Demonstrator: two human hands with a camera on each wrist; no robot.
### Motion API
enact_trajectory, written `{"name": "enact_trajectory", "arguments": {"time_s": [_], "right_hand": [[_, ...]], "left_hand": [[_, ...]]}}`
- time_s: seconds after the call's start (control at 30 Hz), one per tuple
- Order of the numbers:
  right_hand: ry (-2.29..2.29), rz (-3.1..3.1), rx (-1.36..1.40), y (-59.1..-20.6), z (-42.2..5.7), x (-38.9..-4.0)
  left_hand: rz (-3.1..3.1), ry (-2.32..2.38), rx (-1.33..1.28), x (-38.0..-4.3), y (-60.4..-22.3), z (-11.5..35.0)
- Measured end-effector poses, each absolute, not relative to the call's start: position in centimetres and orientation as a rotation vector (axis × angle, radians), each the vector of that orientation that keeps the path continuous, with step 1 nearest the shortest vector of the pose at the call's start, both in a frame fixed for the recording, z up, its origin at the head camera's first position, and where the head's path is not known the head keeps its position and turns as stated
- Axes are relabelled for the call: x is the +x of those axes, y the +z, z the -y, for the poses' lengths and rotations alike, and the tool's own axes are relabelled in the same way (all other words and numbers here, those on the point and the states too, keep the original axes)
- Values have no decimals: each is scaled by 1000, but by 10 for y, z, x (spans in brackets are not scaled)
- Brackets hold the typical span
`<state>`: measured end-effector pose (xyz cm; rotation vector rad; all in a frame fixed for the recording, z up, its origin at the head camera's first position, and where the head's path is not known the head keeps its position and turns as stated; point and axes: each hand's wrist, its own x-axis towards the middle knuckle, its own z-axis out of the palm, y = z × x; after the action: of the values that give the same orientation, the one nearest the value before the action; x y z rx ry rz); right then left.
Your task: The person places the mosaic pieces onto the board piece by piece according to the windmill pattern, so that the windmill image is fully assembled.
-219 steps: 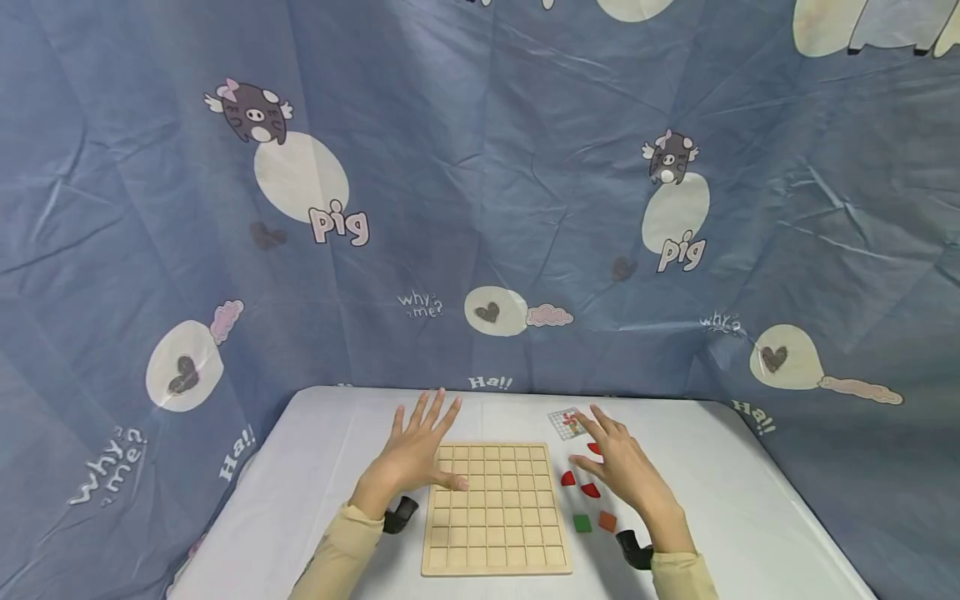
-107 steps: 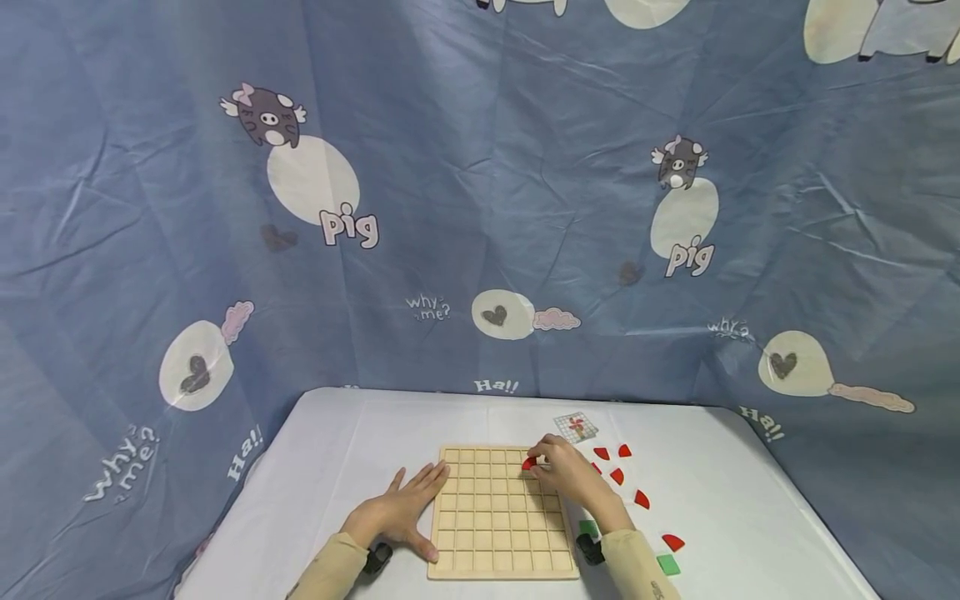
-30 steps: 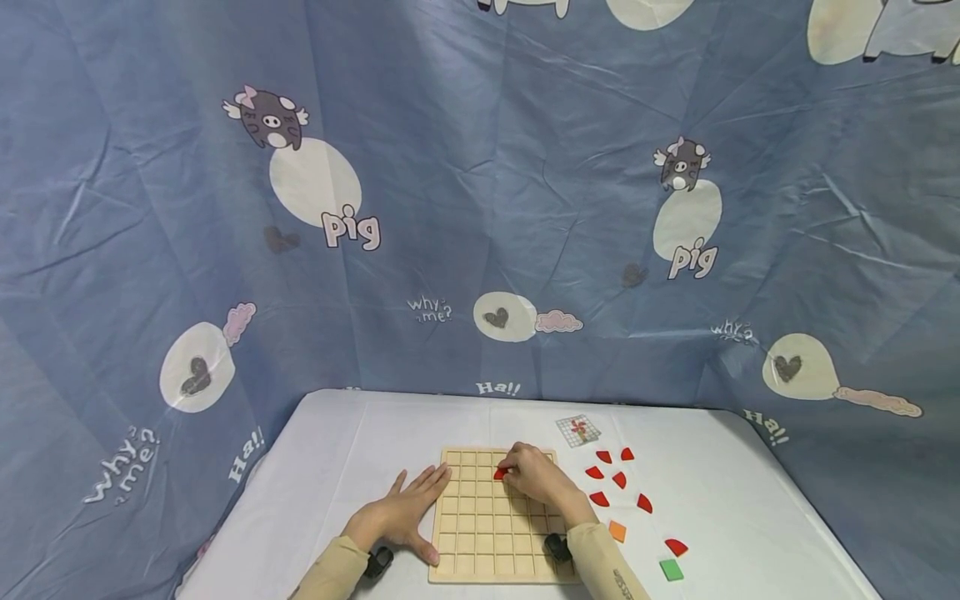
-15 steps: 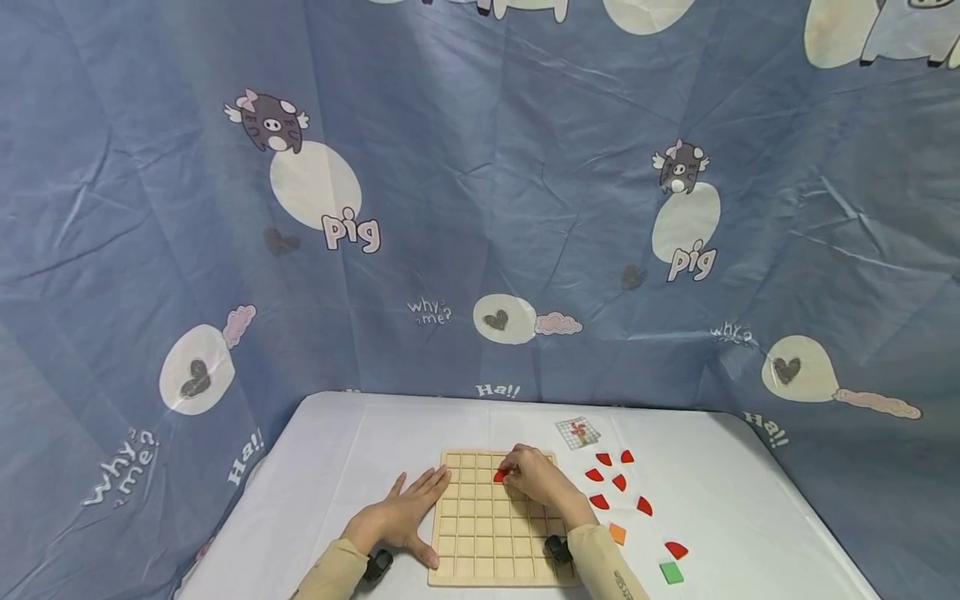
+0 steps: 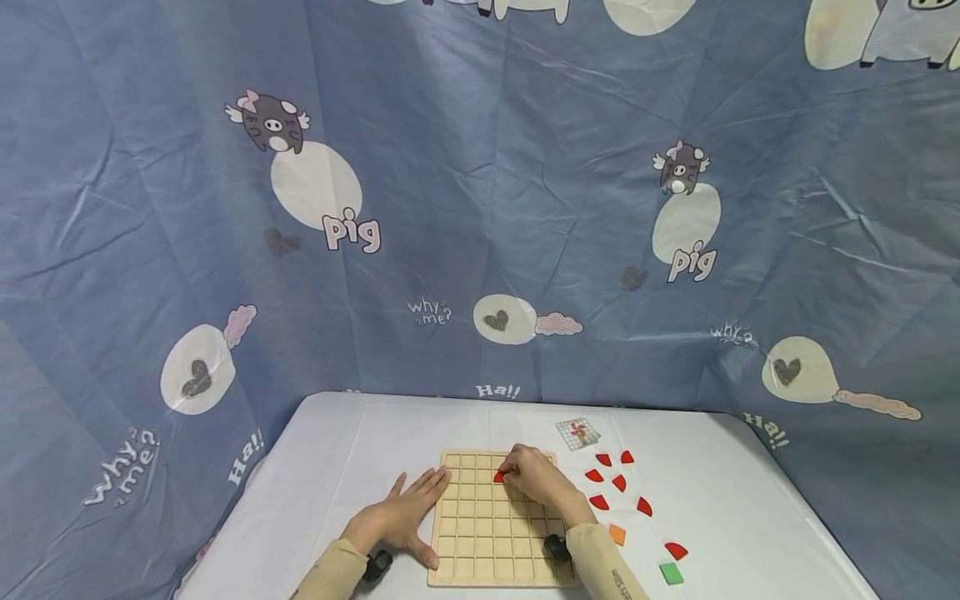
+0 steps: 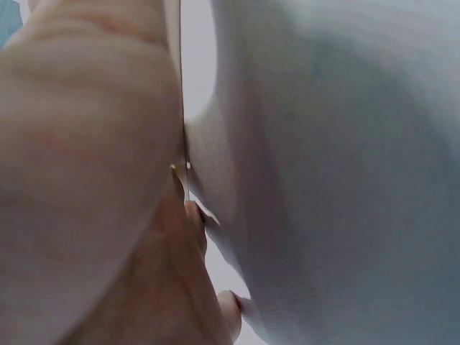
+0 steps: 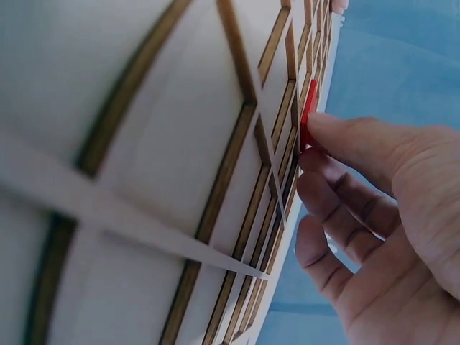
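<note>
A pale wooden grid board (image 5: 483, 546) lies on the white table. With thumb and fingertips, my right hand (image 5: 536, 477) pinches a red quarter-circle tile (image 5: 499, 477) at a cell in the board's upper middle. The right wrist view shows that red tile (image 7: 309, 115) standing on edge, tilted against the grid, under the thumb. Fingers straight and spread, my left hand (image 5: 401, 515) rests along the board's left edge, fingertips and thumb touching its rim. In the left wrist view the left hand (image 6: 93, 165) fills the left side, and its contact with the board is unclear.
Right of the board lie several loose red quarter-circle tiles (image 5: 598, 502), an orange square tile (image 5: 617, 534) and a green square tile (image 5: 671, 572). A printed pattern card (image 5: 577, 433) lies behind them. A blue curtain (image 5: 480, 208) hangs behind the table.
Both hands came down from above the table; the left settled at the board's edge. The right took a red tile and carried it left across the grid. The last second shows almost no movement.
</note>
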<state>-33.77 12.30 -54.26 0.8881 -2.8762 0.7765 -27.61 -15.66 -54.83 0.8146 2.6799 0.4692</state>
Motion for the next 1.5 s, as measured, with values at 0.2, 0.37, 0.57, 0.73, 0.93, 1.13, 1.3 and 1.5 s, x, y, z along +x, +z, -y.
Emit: {"name": "enact_trajectory", "arguments": {"time_s": [0.2, 0.37, 0.57, 0.73, 0.93, 1.13, 1.3, 1.5], "right_hand": [[774, 2864, 883, -541, -122, -335], [774, 2868, 873, -542, -122, -334], [785, 2869, 871, -545, -121, -335], [783, 2867, 874, -545, -123, -334], [815, 2862, 859, -543, -128, -331], [794, 2847, 826, -541, -135, -329], [816, 2862, 781, -538, -143, -326], [887, 2874, 725, -531, -160, -322]], "left_hand": [[-2685, 468, 825, -275, -547, 156], [-2684, 472, 828, -275, -546, 156], [-2685, 479, 828, -275, -546, 157], [-2683, 482, 829, -276, -548, 157], [-2684, 470, 826, -277, -548, 156], [-2688, 461, 827, -277, -550, 157], [-2686, 462, 825, -277, -550, 157], [-2691, 459, 826, -277, -550, 157]]}}
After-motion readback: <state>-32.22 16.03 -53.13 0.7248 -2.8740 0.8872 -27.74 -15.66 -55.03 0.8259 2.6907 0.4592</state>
